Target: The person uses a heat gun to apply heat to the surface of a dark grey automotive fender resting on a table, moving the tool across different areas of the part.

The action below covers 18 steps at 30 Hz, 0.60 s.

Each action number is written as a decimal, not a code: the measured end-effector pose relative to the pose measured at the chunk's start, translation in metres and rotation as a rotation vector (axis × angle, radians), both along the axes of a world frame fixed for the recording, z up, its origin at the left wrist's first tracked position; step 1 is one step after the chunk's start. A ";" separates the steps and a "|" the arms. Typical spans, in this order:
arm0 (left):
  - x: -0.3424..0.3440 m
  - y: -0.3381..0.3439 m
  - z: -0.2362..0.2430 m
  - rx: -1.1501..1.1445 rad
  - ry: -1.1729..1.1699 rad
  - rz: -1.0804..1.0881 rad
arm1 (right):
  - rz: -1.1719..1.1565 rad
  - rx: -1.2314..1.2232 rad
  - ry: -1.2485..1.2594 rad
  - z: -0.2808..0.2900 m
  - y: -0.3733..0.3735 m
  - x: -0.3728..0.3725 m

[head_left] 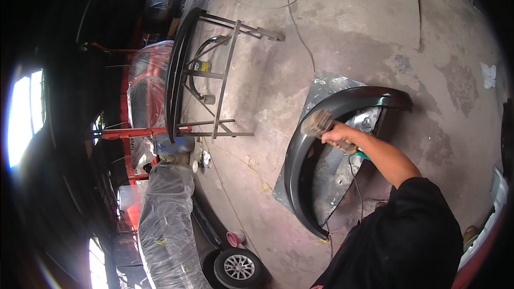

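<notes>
From the lower right my right arm, in a black sleeve, reaches to the middle of the view. My right hand (339, 133) is closed round a dusty, brownish corded power tool (318, 123), like a sander or polisher; its exact kind is unclear. The tool's rounded head is at the upper face of a glossy black curved panel (293, 163), shaped like a wheel-arch trim. Beneath the panel lies a stained grey sheet (285, 188) on the floor. A green piece (362, 156) shows beside my wrist, and a dark cord (357, 184) trails down. My left hand is out of view.
A metal stand (229, 75) at upper left bears a long black bumper-like part (179, 69). Several plastic-draped things line the left side, including a covered vehicle (168, 214). A wheel (239, 266) and a pink bucket (235, 238) are below. A cable (302, 37) crosses the concrete floor.
</notes>
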<state>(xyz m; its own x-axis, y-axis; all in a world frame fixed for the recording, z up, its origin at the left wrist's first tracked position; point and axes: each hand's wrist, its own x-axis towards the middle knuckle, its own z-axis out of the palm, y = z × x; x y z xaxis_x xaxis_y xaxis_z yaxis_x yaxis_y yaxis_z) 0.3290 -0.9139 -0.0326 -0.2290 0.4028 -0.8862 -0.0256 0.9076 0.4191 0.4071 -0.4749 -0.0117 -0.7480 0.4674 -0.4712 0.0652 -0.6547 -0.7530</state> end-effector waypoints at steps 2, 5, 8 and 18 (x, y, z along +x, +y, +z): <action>0.000 0.002 -0.001 0.004 -0.005 -0.001 | -0.212 -0.126 -0.074 -0.005 0.003 0.034; 0.004 0.005 -0.005 0.004 -0.022 -0.033 | -0.576 -0.372 0.019 -0.050 0.015 0.105; 0.007 0.009 -0.007 0.005 -0.036 -0.056 | -0.912 -0.495 -0.012 -0.082 0.018 0.188; 0.016 -0.012 -0.003 0.010 -0.009 -0.063 | -1.523 -0.677 -0.275 -0.138 -0.056 0.322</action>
<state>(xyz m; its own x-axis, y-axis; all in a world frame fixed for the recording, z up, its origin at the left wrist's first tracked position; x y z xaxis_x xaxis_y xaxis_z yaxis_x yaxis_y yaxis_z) 0.3447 -0.9263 -0.0355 -0.1946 0.4245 -0.8843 0.0273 0.9035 0.4277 0.7295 -0.5310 -0.1502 0.2923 0.3094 -0.9049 -0.8125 -0.4188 -0.4056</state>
